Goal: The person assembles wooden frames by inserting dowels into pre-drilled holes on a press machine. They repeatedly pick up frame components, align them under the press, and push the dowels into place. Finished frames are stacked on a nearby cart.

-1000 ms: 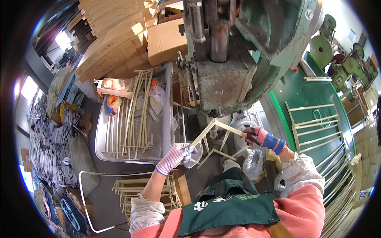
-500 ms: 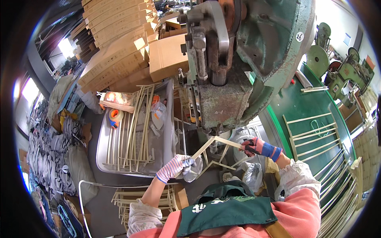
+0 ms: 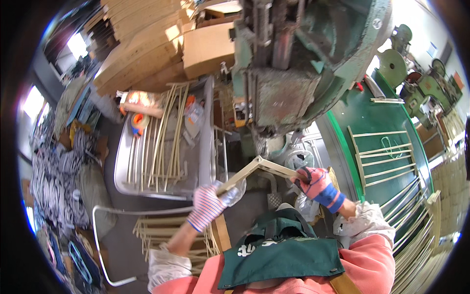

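Note:
My left hand (image 3: pixel 208 203), in a striped knit glove, grips the left arm of a bent pale wooden frame piece (image 3: pixel 254 169). My right hand (image 3: pixel 316 183), in a red and blue glove, holds the other arm of the same piece. The corner of the frame piece points up at the base of a large green press machine (image 3: pixel 293 73), just below its worn metal head. I wear a green apron over a pink top.
A metal tray (image 3: pixel 127 181) to the left holds several long wooden sticks and rolls of tape. More stick frames (image 3: pixel 152 232) lie below it on a wire cart. A green table (image 3: pixel 387 147) on the right carries a ladder-like frame. Cardboard boxes (image 3: pixel 205 46) stand behind.
The view has swung closer to the press. Both hands have kept hold of the frame piece and shifted it slightly, its corner still under the press head.

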